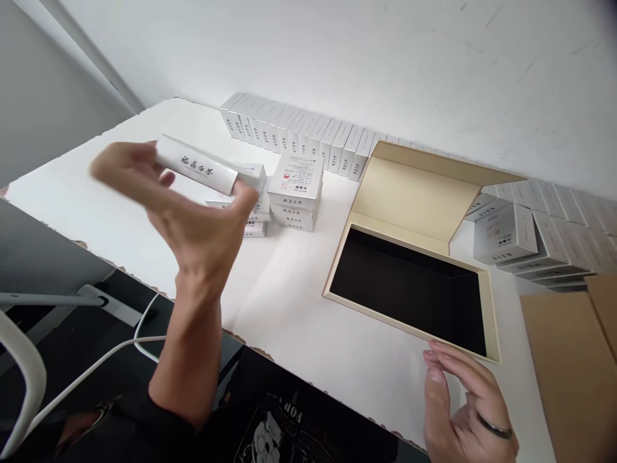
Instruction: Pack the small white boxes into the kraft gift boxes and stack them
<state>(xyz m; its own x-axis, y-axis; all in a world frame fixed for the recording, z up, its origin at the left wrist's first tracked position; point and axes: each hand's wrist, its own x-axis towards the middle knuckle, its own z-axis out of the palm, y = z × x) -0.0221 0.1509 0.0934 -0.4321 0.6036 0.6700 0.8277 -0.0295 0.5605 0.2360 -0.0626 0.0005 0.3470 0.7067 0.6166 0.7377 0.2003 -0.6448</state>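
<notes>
We see the left hand (187,206) raised above the left part of the white table (299,321), grasping a small white carton (197,166) between thumb and fingertips. The carton is held lengthwise and slightly tilted, clear of the table, and its long side bears a line of black Chinese characters that are too blurred for us to read.

Just behind it, a short stack of similar white cartons (294,193) sits on the table; the top one shows small print and a red mark, and the front faces carry the same black characters. A long row of cartons (299,135) stands on edge along the far wall (337,58), and more cartons (520,235) lie in leaning piles at the far right.

In the middle right lies an open gift box (409,283), with a beige rim, a black inside and its lid tipped back toward the wall. The right hand (465,405) rests open and holding nothing at the near edge, just beside the box's near corner, with a dark ring on one finger. A brown cardboard sheet (569,373) lies at the right. The person's black shirt shows white lettering, seen upside down.
</notes>
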